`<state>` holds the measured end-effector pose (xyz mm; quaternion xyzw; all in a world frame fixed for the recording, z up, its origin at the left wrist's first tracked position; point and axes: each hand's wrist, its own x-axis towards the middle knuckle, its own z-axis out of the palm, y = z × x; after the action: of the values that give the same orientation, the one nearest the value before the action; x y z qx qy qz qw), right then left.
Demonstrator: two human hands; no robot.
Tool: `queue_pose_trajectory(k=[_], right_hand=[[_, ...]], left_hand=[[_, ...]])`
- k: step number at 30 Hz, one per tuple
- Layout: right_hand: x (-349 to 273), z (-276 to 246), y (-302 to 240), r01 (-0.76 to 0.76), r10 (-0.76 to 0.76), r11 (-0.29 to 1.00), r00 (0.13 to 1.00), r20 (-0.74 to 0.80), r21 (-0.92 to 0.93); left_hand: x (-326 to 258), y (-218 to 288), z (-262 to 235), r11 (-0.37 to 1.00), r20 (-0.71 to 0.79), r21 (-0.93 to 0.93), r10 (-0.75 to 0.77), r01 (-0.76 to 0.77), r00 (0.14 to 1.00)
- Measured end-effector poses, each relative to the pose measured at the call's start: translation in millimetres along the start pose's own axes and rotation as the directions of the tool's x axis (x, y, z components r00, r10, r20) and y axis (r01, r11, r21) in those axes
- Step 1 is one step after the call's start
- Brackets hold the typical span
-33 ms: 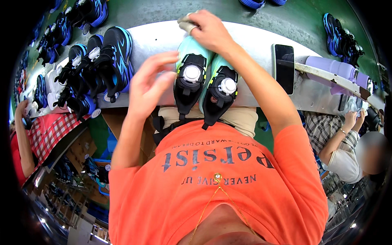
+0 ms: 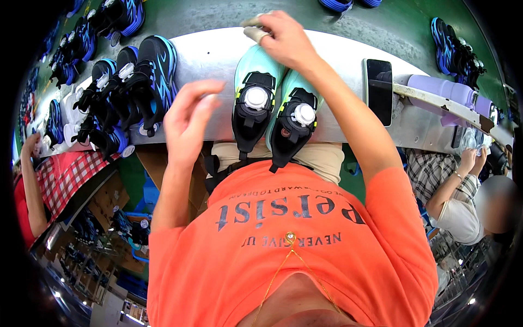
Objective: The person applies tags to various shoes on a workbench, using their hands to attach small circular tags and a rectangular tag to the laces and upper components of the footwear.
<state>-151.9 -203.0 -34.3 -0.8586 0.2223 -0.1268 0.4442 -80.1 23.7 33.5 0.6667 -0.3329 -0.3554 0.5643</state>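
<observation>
A pair of mint-green and black shoes stands side by side in front of me, heels toward me. The left shoe and the right shoe each have a round white piece on the black tongue area. My right hand is just above the toes, two fingertips in pale covers and slightly apart, with nothing visible in it. It hides part of the right shoe's toe. Left of the shoes, my left hand hovers with thumb and fingers apart, holding nothing.
Several black-and-blue shoes stand at the left of the metal table. A phone lies to the right, before a chipped metal bar and a lilac bottle. People sit at both sides; the right one's hands hold something clear.
My left hand has drawn away from the left shoe, toward the left. My right hand has shifted slightly right and up, its covered fingertips parting a little. The shoes have stayed put.
</observation>
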Motion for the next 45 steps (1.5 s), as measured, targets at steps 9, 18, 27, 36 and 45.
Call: queue_pose_trajectory(k=[9,18,27,36,45], right_hand=[[-44,-37,-8,0.308,-0.290,0.951,0.874,0.390,0.017],[69,-61,-38,0.145,-0.189,0.958,0.967,-0.168,-0.246],[173,-14,10,-0.031,-0.214,0.726,0.939,-0.269,-0.687],[87,-130,67,-0.107,-0.076,0.852,0.943,-0.323,-0.513],[-17,-82,-21,0.162,-0.200,0.907,0.978,-0.061,-0.388]], left_hand=[[-34,26,32,0.628,0.494,0.617,0.160,-0.474,0.855],[79,2,-31,0.416,0.084,0.842,0.528,-0.343,0.845],[221,-29,-68,0.401,-0.144,0.916,0.343,-0.006,0.928],[117,-19,-32,0.792,-0.149,0.579,0.335,-0.193,0.930],[89,-17,31,0.982,-0.122,-0.104,-0.171,0.159,0.978]])
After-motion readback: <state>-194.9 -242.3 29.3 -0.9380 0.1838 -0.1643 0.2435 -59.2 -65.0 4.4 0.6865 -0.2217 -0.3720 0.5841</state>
